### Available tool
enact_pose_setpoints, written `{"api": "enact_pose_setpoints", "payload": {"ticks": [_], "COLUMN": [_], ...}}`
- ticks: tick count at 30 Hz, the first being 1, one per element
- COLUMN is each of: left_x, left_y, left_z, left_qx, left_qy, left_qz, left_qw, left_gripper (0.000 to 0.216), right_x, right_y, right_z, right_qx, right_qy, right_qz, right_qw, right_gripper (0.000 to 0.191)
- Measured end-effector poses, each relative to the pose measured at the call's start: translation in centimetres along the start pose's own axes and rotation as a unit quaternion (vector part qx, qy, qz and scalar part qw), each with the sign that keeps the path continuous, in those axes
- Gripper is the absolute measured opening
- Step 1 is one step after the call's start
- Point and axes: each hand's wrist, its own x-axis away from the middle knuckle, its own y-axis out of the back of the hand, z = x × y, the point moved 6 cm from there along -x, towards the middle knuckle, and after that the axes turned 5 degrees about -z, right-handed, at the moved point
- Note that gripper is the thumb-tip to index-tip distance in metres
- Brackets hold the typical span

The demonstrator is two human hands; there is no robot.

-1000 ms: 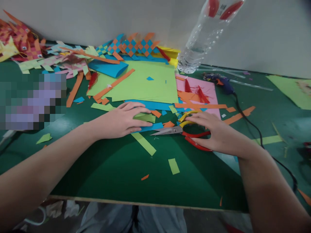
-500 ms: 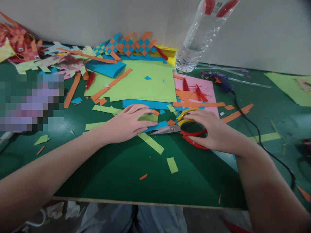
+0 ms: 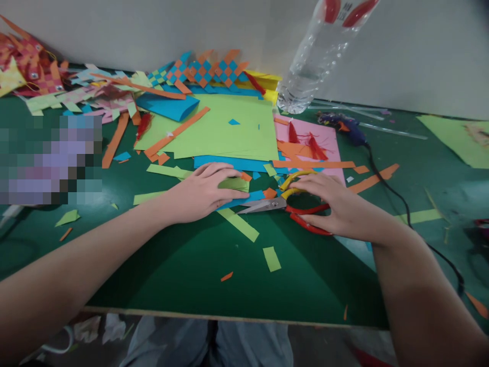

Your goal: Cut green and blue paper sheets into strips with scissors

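Observation:
My left hand (image 3: 204, 192) lies palm down on the green table, fingers stretched out over a light green paper piece (image 3: 237, 184) and a blue paper strip (image 3: 254, 197). What is under the palm is hidden. In my right hand (image 3: 332, 204) is a pair of scissors (image 3: 275, 204) with yellow and red handles, fingers and thumb at the loops. The blades point left toward the blue strip, just below my left fingertips, and look slightly parted. A light green strip (image 3: 244, 228) runs from beneath my left hand toward the table front.
Large green paper sheets (image 3: 229, 127) lie behind my hands. Woven paper fish (image 3: 228, 70) stand along the wall near a water bottle (image 3: 311, 61). On the right is a glue gun (image 3: 353, 132) with a trailing black cord (image 3: 401, 196). Paper scraps are scattered around.
Both hands and the scissors keep nearly the same pose. The whole view has shifted very slightly.

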Motion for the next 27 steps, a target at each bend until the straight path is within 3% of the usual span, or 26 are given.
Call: {"api": "enact_pose_setpoints", "payload": {"ticks": [9, 27], "left_x": [0.0, -0.4], "left_y": [-0.1, -0.2], "left_z": [0.0, 0.0], "left_qx": [-0.007, -0.002], "left_qy": [0.008, 0.006], "left_qz": [0.014, -0.001], "left_qw": [1.000, 1.000], "left_gripper": [0.047, 0.043], "right_x": [-0.1, -0.4], "right_y": [-0.4, -0.5], "right_z": [0.6, 1.6], "right_qx": [0.009, 0.009], "right_qy": [0.005, 0.035], "right_qz": [-0.017, -0.007], "right_qw": [1.000, 0.999], "right_gripper": [0.046, 0.041]}}
